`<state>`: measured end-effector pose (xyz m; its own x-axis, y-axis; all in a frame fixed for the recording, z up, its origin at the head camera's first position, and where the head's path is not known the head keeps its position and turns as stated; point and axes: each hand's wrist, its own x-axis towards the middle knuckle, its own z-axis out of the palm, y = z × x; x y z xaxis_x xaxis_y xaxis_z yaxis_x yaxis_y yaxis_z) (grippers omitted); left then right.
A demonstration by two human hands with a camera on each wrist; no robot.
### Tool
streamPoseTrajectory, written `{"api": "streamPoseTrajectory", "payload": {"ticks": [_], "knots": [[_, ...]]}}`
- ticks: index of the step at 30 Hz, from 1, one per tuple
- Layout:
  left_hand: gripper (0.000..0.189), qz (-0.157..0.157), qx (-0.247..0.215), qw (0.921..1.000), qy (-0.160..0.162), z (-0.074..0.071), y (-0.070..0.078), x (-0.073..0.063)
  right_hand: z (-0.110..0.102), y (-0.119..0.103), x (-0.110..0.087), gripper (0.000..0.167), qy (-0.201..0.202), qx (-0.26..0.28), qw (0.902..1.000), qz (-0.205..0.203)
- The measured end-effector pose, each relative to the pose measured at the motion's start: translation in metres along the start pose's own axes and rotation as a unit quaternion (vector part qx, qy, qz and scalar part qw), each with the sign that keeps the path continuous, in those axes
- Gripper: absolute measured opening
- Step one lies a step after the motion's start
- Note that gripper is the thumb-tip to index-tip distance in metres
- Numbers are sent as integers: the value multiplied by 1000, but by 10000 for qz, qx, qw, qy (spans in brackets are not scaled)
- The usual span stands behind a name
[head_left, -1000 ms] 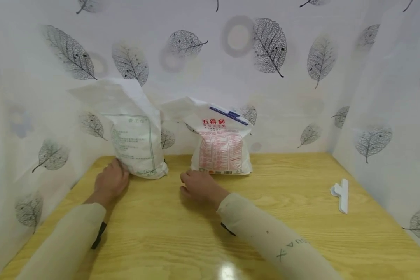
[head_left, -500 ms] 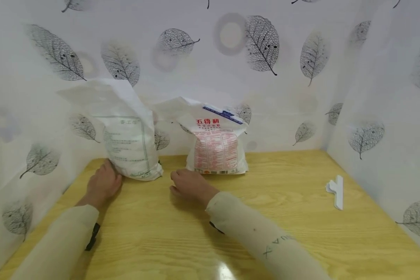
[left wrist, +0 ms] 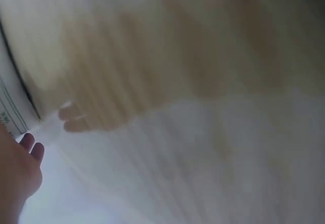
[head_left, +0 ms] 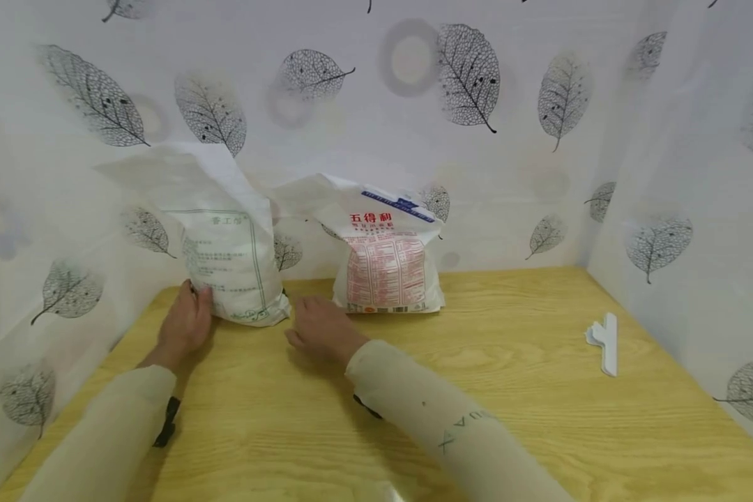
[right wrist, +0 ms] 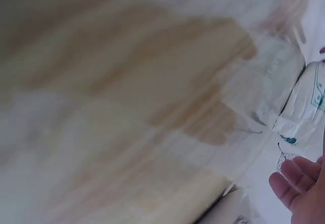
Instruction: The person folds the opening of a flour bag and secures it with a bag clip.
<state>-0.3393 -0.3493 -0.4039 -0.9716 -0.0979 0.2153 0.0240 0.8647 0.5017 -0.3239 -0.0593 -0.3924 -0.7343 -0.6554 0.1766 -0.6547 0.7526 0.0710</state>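
A tall white bag with green print [head_left: 226, 258] stands at the back left, its empty top flopping to the left. My left hand [head_left: 187, 321] is at the bag's lower left side, thumb toward the front; whether it presses on the bag I cannot tell. In the left wrist view the fingers of the left hand [left wrist: 23, 168] look loosely bent beside the bag. Near the bag's lower right corner is my right hand [head_left: 323, 328]. The right wrist view shows the right hand [right wrist: 304, 186] with relaxed fingers, apart from the printed bag [right wrist: 304, 107].
A white bag with red print [head_left: 385, 268] stands right of the green-printed one, a blue clip [head_left: 401, 204] across its top. A white clip [head_left: 607, 345] lies at the right of the wooden table [head_left: 477, 404]. Leaf-patterned sheeting [head_left: 364, 139] encloses the back and sides.
My right hand has moved left, toward the green-printed bag. The left hand has turned so its thumb shows in front. Both bags stay in place; the head view has shifted slightly.
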Motion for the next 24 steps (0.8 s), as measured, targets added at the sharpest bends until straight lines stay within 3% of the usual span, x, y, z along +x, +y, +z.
{"api": "streamPoseTrajectory", "payload": {"ticks": [3,7,11,14,17,20,22,24], "knots": [[80,-47,-340,9989,328,5,2,2,1,-6,5,67,53,-405,9992,36],[78,-169,-833,9942,665,9,4,5,4,-11,10,69,-73,-381,9992,103],[79,-245,-1132,9919,521,6,7,13,5,-12,15,71,-217,-197,9992,261],[85,-897,-1818,9791,152,-1,10,21,6,-14,19,75,-241,-156,9992,286],[88,-1295,-2197,9668,158,-9,12,30,7,-19,24,81,-319,243,9990,209],[86,-1049,-2433,9642,114,-16,11,36,8,-26,27,90,-596,995,9931,197],[87,-1037,-2969,9491,-171,-20,10,38,10,-29,28,96,-725,1517,9854,266],[91,-1240,-3323,9335,-531,-22,10,40,13,-31,29,99,-685,1951,9775,414]]}}
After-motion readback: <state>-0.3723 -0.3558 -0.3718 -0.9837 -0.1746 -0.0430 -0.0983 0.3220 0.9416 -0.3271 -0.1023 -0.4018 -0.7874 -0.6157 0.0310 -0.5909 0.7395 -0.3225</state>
